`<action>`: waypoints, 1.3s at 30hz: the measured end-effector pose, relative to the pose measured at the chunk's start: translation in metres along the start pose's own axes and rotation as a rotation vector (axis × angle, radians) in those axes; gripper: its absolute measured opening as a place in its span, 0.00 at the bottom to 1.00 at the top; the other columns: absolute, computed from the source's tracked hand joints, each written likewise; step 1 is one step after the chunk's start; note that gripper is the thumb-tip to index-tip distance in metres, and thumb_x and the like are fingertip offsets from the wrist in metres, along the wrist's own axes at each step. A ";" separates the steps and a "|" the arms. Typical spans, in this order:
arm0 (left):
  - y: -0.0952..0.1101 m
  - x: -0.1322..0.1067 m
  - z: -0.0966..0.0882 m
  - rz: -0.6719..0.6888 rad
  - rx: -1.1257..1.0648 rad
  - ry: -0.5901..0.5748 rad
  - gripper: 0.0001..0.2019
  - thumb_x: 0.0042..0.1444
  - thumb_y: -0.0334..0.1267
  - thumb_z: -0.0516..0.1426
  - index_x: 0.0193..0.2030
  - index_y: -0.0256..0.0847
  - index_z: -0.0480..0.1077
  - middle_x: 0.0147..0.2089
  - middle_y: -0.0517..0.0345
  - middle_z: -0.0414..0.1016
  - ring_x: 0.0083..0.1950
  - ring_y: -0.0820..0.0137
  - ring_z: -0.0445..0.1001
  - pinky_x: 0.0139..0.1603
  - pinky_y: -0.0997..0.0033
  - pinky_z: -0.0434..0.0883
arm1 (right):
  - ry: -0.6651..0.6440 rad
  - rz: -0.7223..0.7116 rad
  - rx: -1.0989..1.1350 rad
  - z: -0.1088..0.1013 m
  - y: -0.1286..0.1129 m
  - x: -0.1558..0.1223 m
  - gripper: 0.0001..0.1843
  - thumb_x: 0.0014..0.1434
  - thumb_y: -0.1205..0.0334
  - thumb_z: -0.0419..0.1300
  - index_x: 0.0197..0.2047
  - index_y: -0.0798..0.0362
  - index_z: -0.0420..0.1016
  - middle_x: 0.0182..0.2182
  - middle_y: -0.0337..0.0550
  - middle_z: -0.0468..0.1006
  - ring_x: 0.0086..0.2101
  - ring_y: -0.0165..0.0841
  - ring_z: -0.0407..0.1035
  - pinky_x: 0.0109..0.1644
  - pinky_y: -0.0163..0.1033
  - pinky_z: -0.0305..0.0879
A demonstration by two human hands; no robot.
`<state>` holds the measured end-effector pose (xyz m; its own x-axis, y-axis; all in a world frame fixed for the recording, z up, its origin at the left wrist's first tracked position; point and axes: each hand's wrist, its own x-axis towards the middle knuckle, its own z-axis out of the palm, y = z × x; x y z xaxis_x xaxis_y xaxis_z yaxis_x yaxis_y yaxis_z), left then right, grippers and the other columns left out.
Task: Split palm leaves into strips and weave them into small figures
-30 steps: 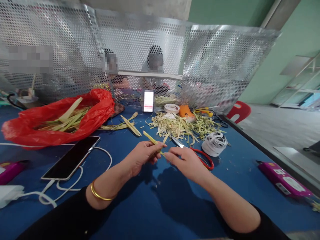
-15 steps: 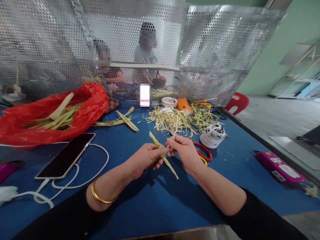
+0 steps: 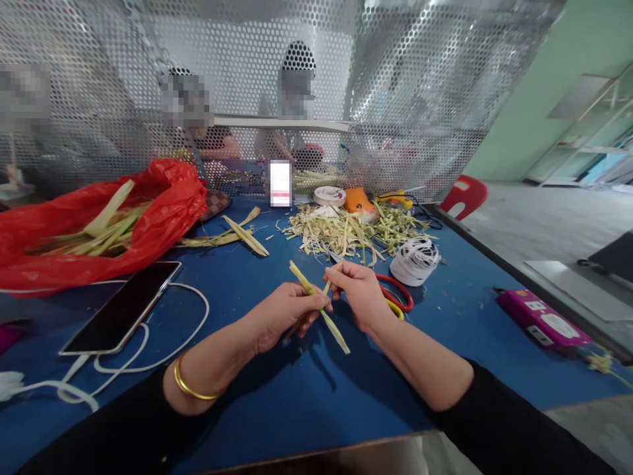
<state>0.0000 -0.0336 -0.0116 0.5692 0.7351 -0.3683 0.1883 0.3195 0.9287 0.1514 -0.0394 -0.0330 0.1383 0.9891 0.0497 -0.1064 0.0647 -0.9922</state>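
In the head view, my left hand [image 3: 284, 311] is closed, thumb over fingers, on a long pale yellow-green husk strip [image 3: 337, 334] that slants across the grip. A second, narrower strip [image 3: 327, 287] crosses it at my left fingertips. My right hand [image 3: 364, 295] pinches the upper end of that narrower strip between thumb and forefinger. Both hands are above the blue table, fingertips a short way apart. Just beyond my right wrist lie scissors with red and yellow handles [image 3: 401, 295], partly hidden by the hand.
Husk scraps [image 3: 341, 231] are heaped at the back, beside a white roll of cord [image 3: 414, 261]. A red plastic bag of husks [image 3: 173, 191] sits left, near a phone [image 3: 123, 307] with a white cable. A purple power bank [image 3: 541, 320] lies right. People sit behind the perforated screen.
My right hand has drawn slightly up and away from my left, so more of the narrower strip shows between them. The whole view has shifted a little.
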 end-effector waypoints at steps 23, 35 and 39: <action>-0.001 -0.005 0.011 0.067 0.324 -0.035 0.19 0.53 0.49 0.54 0.31 0.34 0.77 0.15 0.70 0.49 0.19 0.78 0.45 0.20 0.74 0.44 | -0.049 -0.008 -0.143 0.005 -0.012 -0.008 0.09 0.46 0.59 0.62 0.21 0.55 0.72 0.18 0.33 0.67 0.20 0.24 0.57 0.21 0.30 0.54; 0.000 -0.006 0.015 0.084 0.288 -0.046 0.19 0.53 0.51 0.55 0.30 0.35 0.76 0.15 0.70 0.49 0.18 0.78 0.46 0.20 0.75 0.45 | -0.050 0.010 -0.152 0.004 -0.012 -0.010 0.09 0.48 0.57 0.63 0.23 0.54 0.74 0.17 0.33 0.67 0.17 0.24 0.56 0.19 0.31 0.52; 0.002 -0.004 0.011 0.096 0.058 0.103 0.21 0.52 0.54 0.55 0.29 0.35 0.74 0.16 0.66 0.59 0.18 0.79 0.54 0.20 0.78 0.52 | 0.003 -0.006 0.035 -0.004 -0.018 0.002 0.13 0.47 0.51 0.64 0.30 0.53 0.78 0.27 0.39 0.76 0.29 0.30 0.68 0.31 0.33 0.63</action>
<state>0.0070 -0.0420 -0.0078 0.5019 0.8192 -0.2773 0.1847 0.2117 0.9597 0.1579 -0.0396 -0.0154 0.1423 0.9883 0.0554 -0.1402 0.0756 -0.9872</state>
